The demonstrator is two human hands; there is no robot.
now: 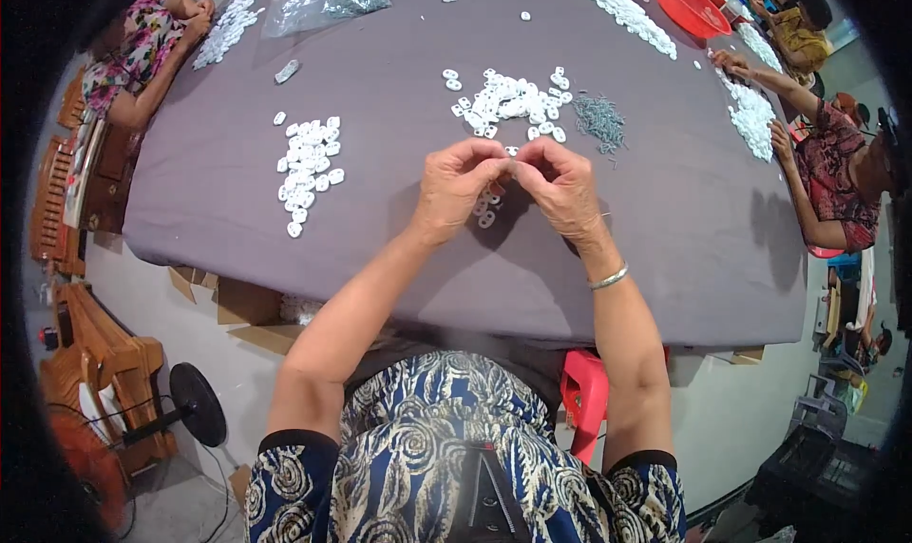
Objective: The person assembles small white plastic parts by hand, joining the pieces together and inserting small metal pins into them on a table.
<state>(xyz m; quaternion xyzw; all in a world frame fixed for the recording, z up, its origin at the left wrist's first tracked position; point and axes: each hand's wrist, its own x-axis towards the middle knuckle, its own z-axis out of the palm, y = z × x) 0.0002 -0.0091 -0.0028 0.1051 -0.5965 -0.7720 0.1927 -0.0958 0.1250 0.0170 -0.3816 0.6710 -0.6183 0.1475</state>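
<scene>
My left hand [454, 190] and my right hand [562, 187] meet fingertip to fingertip above a grey-covered table [399, 258], pinching a small white plastic piece [510, 166] between them. Just under my fingers lie a few loose white rings [487, 212]. Farther out sits a pile of white plastic pieces [511, 98], with a heap of thin grey metal springs [599, 122] to its right. A second spread of white pieces [308, 169] lies to my left. A silver bracelet is on my right wrist.
Other people sit around the table: one at the far left [142, 54], two at the right [836, 163]. More white pieces lie in front of them. A clear plastic bag [323, 1] and a red basin [692, 3] stand at the far side. A red stool [584, 391] is by my knees.
</scene>
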